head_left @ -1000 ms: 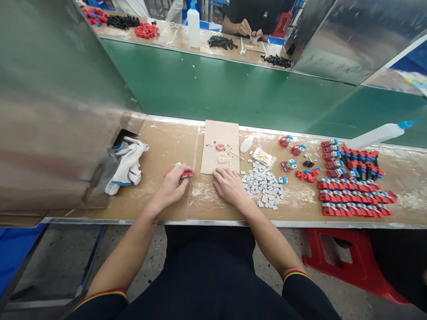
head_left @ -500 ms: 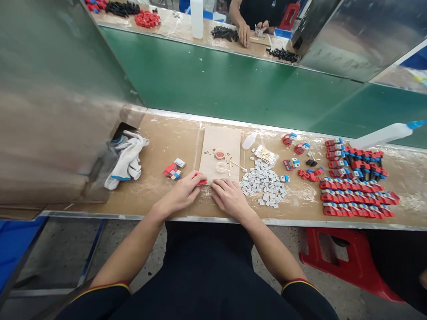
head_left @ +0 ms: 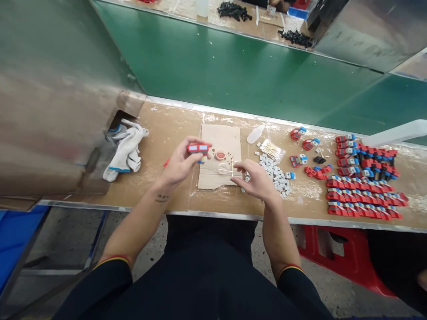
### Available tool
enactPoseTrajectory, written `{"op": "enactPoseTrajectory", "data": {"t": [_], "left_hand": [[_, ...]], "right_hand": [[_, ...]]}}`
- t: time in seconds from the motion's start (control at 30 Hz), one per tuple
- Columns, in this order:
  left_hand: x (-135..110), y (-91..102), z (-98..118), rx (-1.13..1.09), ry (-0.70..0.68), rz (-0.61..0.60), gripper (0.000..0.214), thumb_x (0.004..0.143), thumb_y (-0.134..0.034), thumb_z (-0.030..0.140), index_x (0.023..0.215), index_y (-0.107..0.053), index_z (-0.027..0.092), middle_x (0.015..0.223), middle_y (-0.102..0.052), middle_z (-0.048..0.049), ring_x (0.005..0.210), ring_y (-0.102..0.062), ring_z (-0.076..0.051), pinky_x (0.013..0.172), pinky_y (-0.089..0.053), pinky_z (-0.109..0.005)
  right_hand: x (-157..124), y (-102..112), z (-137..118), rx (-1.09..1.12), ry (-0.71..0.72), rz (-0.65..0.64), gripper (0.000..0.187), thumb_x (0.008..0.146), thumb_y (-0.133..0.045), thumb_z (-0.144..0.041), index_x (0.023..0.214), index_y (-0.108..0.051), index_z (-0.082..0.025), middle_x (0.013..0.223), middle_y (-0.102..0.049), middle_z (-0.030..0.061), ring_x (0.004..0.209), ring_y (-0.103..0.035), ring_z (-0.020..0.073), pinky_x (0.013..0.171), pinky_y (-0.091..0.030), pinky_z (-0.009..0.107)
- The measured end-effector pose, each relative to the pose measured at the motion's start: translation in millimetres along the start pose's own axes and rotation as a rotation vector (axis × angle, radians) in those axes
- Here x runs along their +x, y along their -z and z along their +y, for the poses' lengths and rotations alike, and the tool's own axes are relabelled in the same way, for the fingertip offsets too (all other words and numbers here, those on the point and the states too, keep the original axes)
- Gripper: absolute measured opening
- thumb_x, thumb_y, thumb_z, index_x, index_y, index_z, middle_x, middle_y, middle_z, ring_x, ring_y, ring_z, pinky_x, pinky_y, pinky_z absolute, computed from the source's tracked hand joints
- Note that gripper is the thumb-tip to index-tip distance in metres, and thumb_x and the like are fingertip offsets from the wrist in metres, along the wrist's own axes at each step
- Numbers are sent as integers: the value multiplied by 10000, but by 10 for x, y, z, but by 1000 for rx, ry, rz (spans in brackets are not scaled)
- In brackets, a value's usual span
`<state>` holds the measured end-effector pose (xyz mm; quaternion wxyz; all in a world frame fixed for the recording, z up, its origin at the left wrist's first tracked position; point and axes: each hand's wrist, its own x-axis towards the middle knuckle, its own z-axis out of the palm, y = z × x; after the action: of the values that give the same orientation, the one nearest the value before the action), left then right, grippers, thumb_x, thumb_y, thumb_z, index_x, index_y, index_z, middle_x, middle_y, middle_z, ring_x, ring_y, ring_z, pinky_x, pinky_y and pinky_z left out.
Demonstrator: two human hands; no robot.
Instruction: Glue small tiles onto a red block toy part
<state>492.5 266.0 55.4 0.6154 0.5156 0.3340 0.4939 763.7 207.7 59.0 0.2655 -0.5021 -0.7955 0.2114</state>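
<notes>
My left hand (head_left: pixel 180 162) is raised above the bench, fingers pinched on a small red and blue part (head_left: pixel 198 148). My right hand (head_left: pixel 255 178) hovers over the right edge of a cardboard sheet (head_left: pixel 220 133), thumb and forefinger pinched on a thin wooden stick (head_left: pixel 232 162) near a small clear cap (head_left: pixel 223 168). A small red cap (head_left: pixel 220 154) sits on the cardboard. A pile of small grey tiles (head_left: pixel 278 172) lies just right of my right hand.
Rows of red and blue parts (head_left: pixel 363 195) fill the right of the bench. White gloves (head_left: pixel 126 146) lie at the left by a metal housing (head_left: pixel 50 98). A small bottle (head_left: pixel 255 133) and a bag of sticks (head_left: pixel 271 150) lie behind the tiles. A green conveyor belt (head_left: pixel 233 75) runs beyond.
My left hand has lifted from the bench with the red and blue part. My right hand rose from the bench and moved right to the stick by the clear cap.
</notes>
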Motion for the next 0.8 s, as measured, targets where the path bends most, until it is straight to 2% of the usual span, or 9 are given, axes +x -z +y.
{"op": "enactPoseTrajectory", "data": {"t": [0.1,0.17,0.27,0.33,0.5,0.63,0.73,0.8], "left_hand": [[348,-71,-83,-57,-32,-6,376,827,-815,326,1118,-599,229,1061,-752,-66,889,-766,-203,750,-623,-322],[447,-53,-144,-71,-41,-4,488,763,-883,330,1144,-593,235,1052,-737,-55,926,-768,-214,753,-623,-317],[431,26,-212,-90,-27,-18,632,666,-974,317,1164,-593,241,1079,-731,-49,964,-770,-215,777,-626,-302],[382,75,-235,-82,-7,-29,634,678,-987,339,1171,-601,237,1073,-733,-50,967,-772,-209,790,-632,-293],[321,124,-239,-74,-3,35,648,689,-1005,411,1167,-611,222,1026,-733,-40,855,-765,-187,819,-659,-333],[304,123,-193,-44,-12,56,657,683,-1012,457,1162,-632,218,1081,-753,-62,828,-753,-185,814,-658,-351],[280,125,-121,37,28,39,614,691,-1008,445,1135,-659,205,1056,-764,-59,864,-748,-184,809,-644,-318],[265,132,-74,92,91,4,567,701,-1000,410,1108,-670,194,1017,-764,-49,869,-747,-179,782,-634,-287]], "right_hand": [[215,56,37,3,22,-164,58,969,-687,-249,1004,-712,-209,913,-718,38,828,-654,184,793,-505,311],[305,82,30,5,50,-220,95,980,-628,-189,945,-715,-207,882,-711,28,807,-647,168,778,-485,294],[409,99,-2,-10,102,-281,179,1004,-578,-174,917,-730,-212,874,-711,29,806,-645,165,768,-479,291],[468,98,-14,-20,123,-296,191,1022,-570,-189,950,-744,-217,889,-717,34,820,-648,172,778,-491,300],[473,126,69,0,95,-216,146,1052,-631,-321,1092,-737,-230,973,-737,49,863,-676,192,816,-552,328],[365,171,195,13,109,-200,161,1012,-723,-370,1101,-724,-236,996,-747,62,862,-689,209,820,-584,353],[332,147,222,30,159,-232,112,1056,-645,-303,1031,-732,-237,941,-745,58,849,-697,201,776,-574,332],[337,117,207,46,184,-240,213,1091,-563,-279,976,-738,-241,904,-741,53,847,-699,195,755,-565,319]]}}
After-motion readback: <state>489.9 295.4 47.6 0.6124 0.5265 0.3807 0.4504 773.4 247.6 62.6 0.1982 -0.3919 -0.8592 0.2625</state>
